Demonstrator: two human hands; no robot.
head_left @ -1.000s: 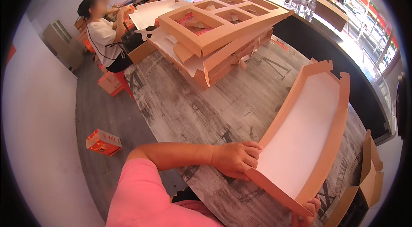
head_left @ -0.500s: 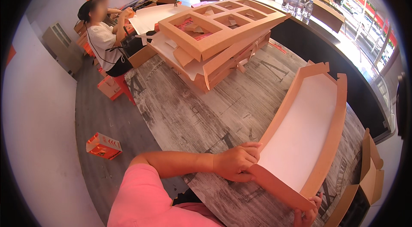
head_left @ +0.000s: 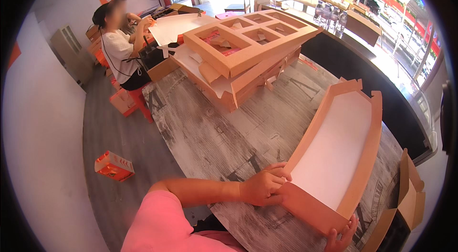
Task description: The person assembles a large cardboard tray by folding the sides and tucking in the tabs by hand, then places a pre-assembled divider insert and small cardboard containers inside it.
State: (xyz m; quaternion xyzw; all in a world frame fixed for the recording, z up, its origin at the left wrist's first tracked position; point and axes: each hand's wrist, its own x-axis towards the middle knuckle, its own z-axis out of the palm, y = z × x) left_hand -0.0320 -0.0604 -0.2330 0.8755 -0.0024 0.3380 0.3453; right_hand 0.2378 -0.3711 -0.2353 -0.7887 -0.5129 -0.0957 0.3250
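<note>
A long brown cardboard tray (head_left: 329,156) with a white inside lies on the wooden table, its folded walls standing up along the sides. My left hand (head_left: 262,186) grips its near left corner, thumb and fingers closed on the edge. At the near right corner, my right hand (head_left: 341,237) holds the outer side of the end wall, with its lower part cut off by the picture's edge. The near end wall (head_left: 312,204) stands up between the two hands. Notched tabs (head_left: 352,83) stick up at the tray's far end.
Stacked cardboard trays and a divided insert (head_left: 248,37) fill the far part of the table (head_left: 210,133). Another cardboard piece (head_left: 405,195) stands at the right edge. A co-worker (head_left: 119,47) sits at the far left. An orange carton (head_left: 114,166) is on the floor.
The view has shifted slightly. My hands stay at the same two corners of the tray, and the near end wall shows more of its outer face. The right hand's fingers have moved slightly.
</note>
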